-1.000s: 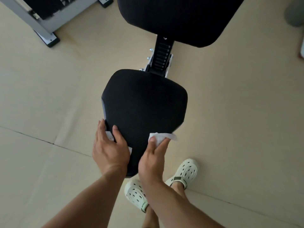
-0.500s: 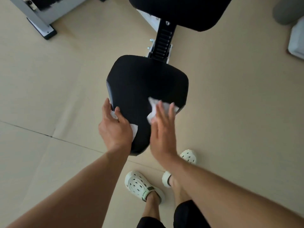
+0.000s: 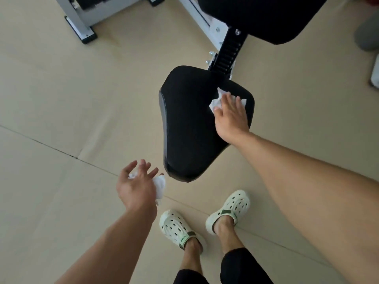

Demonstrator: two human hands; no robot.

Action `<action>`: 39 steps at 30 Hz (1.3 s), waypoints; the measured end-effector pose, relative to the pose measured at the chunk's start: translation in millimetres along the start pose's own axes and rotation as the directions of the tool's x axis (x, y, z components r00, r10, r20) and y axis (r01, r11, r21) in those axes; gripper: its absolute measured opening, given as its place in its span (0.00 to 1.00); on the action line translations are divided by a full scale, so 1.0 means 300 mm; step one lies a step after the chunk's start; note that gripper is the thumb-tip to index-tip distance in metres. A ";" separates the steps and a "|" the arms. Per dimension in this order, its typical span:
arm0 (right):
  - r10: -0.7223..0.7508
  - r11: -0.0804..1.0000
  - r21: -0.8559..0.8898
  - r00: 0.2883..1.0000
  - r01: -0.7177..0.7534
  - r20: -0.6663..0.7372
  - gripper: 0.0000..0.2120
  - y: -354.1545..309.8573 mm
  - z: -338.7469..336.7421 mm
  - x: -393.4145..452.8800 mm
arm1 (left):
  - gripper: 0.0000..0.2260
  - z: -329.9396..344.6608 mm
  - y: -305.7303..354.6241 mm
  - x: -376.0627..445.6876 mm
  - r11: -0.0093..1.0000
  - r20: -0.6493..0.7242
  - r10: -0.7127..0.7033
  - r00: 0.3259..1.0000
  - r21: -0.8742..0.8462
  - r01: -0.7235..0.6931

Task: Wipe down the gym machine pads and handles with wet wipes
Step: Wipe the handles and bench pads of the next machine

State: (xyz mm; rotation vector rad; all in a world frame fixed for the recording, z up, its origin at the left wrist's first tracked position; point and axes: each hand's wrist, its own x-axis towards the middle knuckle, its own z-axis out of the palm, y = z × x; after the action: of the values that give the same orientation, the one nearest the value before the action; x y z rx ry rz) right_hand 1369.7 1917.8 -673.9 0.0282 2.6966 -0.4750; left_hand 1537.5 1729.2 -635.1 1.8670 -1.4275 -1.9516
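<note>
Head view, looking straight down. A black padded seat cushion (image 3: 190, 124) of a gym machine sits centre frame, wide end far, narrow nose near the person's feet. The right hand (image 3: 230, 113) lies flat on the cushion's far right part, fingers (image 3: 238, 101) straight and slightly spread, pressing a crumpled white wet wipe (image 3: 217, 100) against the pad; the wipe shows past the fingertips and beside the thumb. The left hand (image 3: 136, 186) hangs off the pad, apart from it, just left of the cushion's near nose and above the floor; its fingers (image 3: 143, 168) are loosely spread and only lightly bent, with a second bunched white wipe (image 3: 159, 184) held against the palm, part showing at the thumb side and a little between the fingers. Cannot tell exactly which fingers pin it. Beyond the seat, a black ribbed adjustment post (image 3: 227, 52) rises to a larger black back pad (image 3: 260, 15) at the top edge. A white-grey metal frame with black end caps (image 3: 82, 27) stands at upper left. The beige mat floor (image 3: 61, 89) has a seam running diagonally. Two pale green perforated clogs (image 3: 227, 210) on the person's feet stand just below the cushion's nose. A grey rounded object (image 3: 368, 33) at the right edge is too cropped to identify.
</note>
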 end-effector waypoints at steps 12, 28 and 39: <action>-0.664 0.706 -0.064 0.690 0.706 0.286 0.26 -0.108 0.078 -0.439 | 0.13 -0.079 0.023 -0.074 0.997 0.022 -0.010 1.000 -0.082 0.012; -0.581 0.780 -0.140 0.789 0.610 0.200 0.16 -0.318 0.110 -0.290 | 0.10 -0.172 -0.014 -0.094 0.998 -0.053 0.044 0.998 -0.042 -0.047; -0.364 0.923 0.071 0.918 0.379 -0.158 0.26 0.008 0.196 -0.461 | 0.09 -0.012 0.056 -0.105 0.995 0.002 0.100 0.995 -0.020 -0.100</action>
State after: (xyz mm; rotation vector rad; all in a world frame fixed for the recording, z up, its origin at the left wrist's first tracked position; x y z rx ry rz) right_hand 1519.7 1907.2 -671.3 -0.4487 2.8202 -0.7471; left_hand 1539.6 1737.5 -600.1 1.7489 -1.4664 -1.9152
